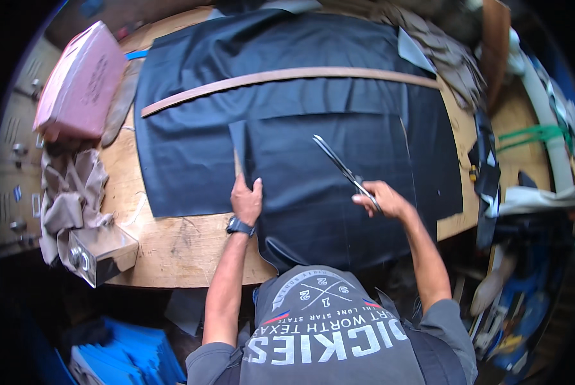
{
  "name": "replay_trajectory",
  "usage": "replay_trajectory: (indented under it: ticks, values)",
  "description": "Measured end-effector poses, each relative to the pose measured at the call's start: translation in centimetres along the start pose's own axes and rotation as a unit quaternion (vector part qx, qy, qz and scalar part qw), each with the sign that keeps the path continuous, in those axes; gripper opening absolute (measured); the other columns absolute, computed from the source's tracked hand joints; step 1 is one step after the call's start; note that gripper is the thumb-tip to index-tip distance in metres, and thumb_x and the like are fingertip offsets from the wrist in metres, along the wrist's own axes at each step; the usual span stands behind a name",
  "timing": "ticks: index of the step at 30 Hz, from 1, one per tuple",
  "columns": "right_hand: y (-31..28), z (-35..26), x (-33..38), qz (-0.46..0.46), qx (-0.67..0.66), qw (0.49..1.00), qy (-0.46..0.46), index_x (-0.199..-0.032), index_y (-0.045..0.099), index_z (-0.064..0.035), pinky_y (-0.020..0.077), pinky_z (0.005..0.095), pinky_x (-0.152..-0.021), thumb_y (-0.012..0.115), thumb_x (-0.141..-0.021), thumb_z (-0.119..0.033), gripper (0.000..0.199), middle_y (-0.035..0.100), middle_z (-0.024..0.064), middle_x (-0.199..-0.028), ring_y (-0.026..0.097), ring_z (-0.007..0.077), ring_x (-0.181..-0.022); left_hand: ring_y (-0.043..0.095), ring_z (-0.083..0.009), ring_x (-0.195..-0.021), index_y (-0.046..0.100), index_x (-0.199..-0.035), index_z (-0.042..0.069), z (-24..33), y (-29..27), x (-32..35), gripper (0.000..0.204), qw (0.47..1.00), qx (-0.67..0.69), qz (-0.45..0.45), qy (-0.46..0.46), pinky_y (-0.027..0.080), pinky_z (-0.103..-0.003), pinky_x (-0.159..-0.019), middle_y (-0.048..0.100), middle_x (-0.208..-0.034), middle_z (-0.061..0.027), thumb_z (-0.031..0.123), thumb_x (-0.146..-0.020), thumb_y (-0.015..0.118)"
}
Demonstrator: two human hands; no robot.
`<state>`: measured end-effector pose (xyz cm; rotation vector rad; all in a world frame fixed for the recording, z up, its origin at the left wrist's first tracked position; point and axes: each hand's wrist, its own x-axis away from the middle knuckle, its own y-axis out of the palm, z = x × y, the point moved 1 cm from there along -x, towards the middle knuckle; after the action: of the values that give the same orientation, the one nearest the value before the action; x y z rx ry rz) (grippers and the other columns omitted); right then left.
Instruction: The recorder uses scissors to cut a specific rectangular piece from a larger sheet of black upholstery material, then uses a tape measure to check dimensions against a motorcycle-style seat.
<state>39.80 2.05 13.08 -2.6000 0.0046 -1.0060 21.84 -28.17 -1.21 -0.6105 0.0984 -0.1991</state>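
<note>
A large black sheet [294, 151], smooth and leather-like, covers most of the table, with a smaller black piece lying on its near part and draping over the front edge. My right hand [382, 200] is closed round the handles of metal scissors [336, 158]. Their blades point up and to the left above the sheet, nearly together. Beside a narrow strip [237, 142] at the sheet's cut left edge lies my left hand [246, 200], thumb apart and fingers stretched forward. A watch is on that wrist. Across the far part of the sheet rests a long wooden ruler [294, 74].
The wooden table [178, 253] has a curved front edge close to my body. At left stand a pink block-shaped package [85, 83], a crumpled beige cloth [76, 186] and a metal can [104, 250]. Grey-brown material [435, 54] is heaped at the far right.
</note>
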Motion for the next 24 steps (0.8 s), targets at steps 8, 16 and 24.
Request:
replay_trajectory:
  ticks: [8, 16, 24]
  values:
    - [18.3, 19.4, 20.7, 0.149, -0.269, 0.944, 0.119, -0.080, 0.060, -0.0041, 0.0456, 0.0270, -0.051, 0.074, -0.090, -0.040, 0.040, 0.056, -0.0002, -0.062, 0.055, 0.0082, -0.054, 0.067, -0.0203, -0.097, 0.064, -0.118, -0.003, -3.0, -5.9, 14.4, 0.032, 0.957, 0.104, -0.228, -0.143, 0.052, -0.034, -0.090, 0.072, -0.109, -0.0134, 0.011, -0.091, 0.070]
    - [24.4, 22.0, 26.3, 0.099, -0.183, 0.971, 0.116, -0.077, 0.062, -0.0008, 0.0419, 0.0340, -0.054, 0.078, -0.085, -0.046, 0.049, 0.056, 0.0053, -0.061, 0.051, 0.0140, -0.056, 0.068, -0.0185, -0.098, 0.060, -0.125, -0.006, -4.9, -7.5, 15.4, 0.034, 0.866, 0.202, -0.300, -0.344, 0.052, -0.032, -0.091, 0.071, -0.114, -0.0112, 0.013, -0.098, 0.061]
    - [27.0, 23.0, 25.8, 0.072, -0.225, 0.969, 0.073, -0.078, 0.061, 0.0006, 0.0410, 0.0374, -0.057, 0.078, -0.084, -0.046, 0.050, 0.055, 0.0107, -0.062, 0.050, 0.0178, -0.058, 0.065, -0.0199, -0.106, 0.055, -0.132, -0.003, -3.8, -8.0, 15.3, 0.037, 0.866, 0.181, -0.316, -0.342, 0.050, -0.033, -0.096, 0.067, -0.122, -0.0122, 0.014, -0.099, 0.060]
